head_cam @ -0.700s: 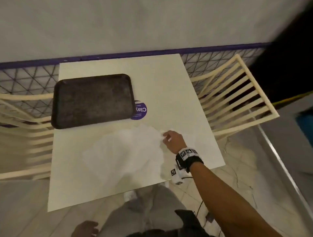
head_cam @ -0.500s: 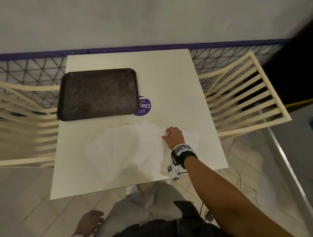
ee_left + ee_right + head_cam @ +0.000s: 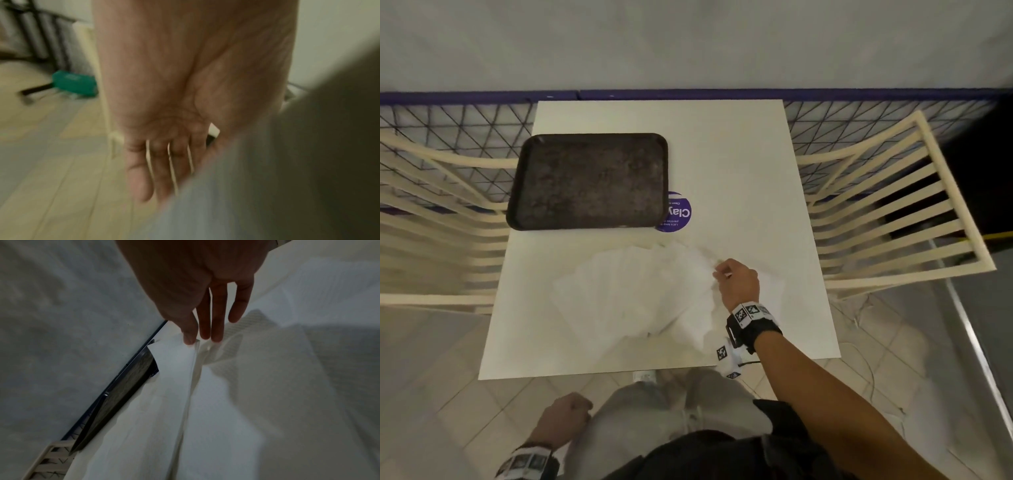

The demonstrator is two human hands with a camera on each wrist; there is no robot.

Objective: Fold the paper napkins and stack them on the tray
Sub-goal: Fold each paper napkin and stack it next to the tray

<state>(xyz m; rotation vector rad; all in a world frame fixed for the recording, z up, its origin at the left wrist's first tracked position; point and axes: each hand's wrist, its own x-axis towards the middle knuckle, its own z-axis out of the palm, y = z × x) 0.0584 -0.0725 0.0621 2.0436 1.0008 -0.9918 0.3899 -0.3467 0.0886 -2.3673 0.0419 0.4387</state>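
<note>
Paper napkins [image 3: 633,294] spread out in a messy fan on the near half of the white table [image 3: 739,164], just in front of the dark tray [image 3: 589,181]. Tray bare, at the far left of the table, partly over a purple sticker [image 3: 678,214]. Right hand [image 3: 738,284] at the right edge of the pile, pinching the corner of one napkin, lifted a bit. Left hand [image 3: 563,419] down low beside the leg, away from the table, fingers [image 3: 141,175] loose and nearly straight, holding nothing.

The right hand [image 3: 738,281] has lifted a napkin [image 3: 174,369] edge off the pile; the left hand [image 3: 563,416] rose beside the leg.
</note>
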